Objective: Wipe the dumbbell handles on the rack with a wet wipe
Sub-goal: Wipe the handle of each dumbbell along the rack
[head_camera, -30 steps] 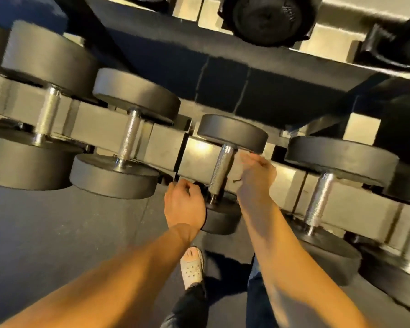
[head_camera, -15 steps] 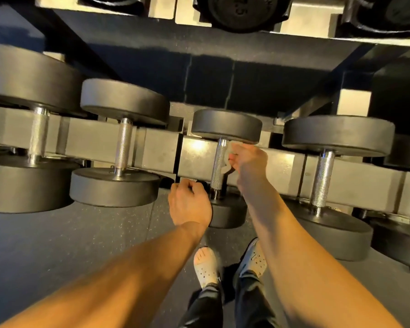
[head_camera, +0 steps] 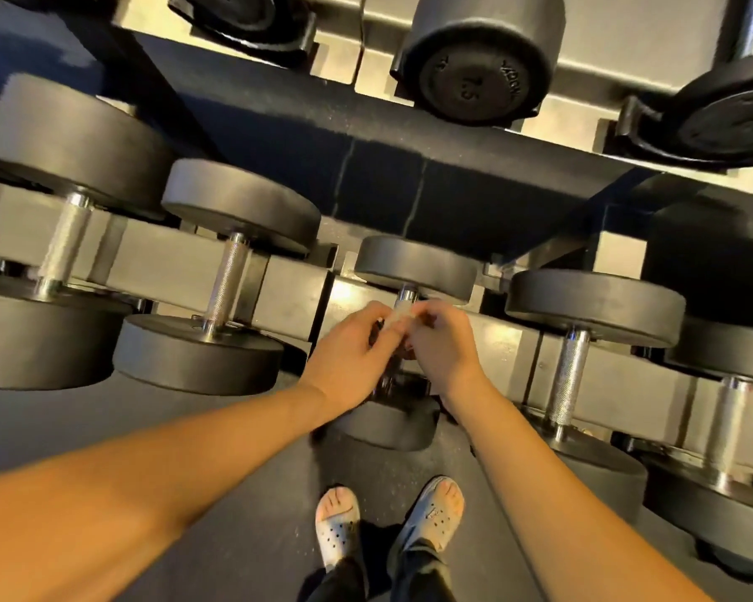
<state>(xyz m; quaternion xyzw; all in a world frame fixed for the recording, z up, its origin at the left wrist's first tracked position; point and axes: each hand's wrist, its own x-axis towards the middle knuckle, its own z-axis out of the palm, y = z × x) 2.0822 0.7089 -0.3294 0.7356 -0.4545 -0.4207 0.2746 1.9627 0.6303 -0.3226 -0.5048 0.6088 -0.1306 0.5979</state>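
Note:
A small black dumbbell (head_camera: 416, 267) lies on the lower shelf of the rack (head_camera: 292, 293), straight ahead of me. Both hands cover most of its knurled steel handle (head_camera: 406, 295). My left hand (head_camera: 348, 358) and my right hand (head_camera: 442, 345) meet over the handle and pinch a pale wet wipe (head_camera: 398, 317) between their fingertips. Whether the wipe touches the handle is hidden by my fingers.
Larger dumbbells sit on the same shelf to the left (head_camera: 227, 280) and right (head_camera: 570, 375). An upper shelf holds more dumbbells (head_camera: 474, 58) overhead. My feet in white clogs (head_camera: 338, 523) stand on dark rubber floor (head_camera: 192, 427) in front of the rack.
My left hand has come up from the lower dumbbell head to the handle and joined my right hand on the wipe. The view has tilted upward, showing more of the upper shelf.

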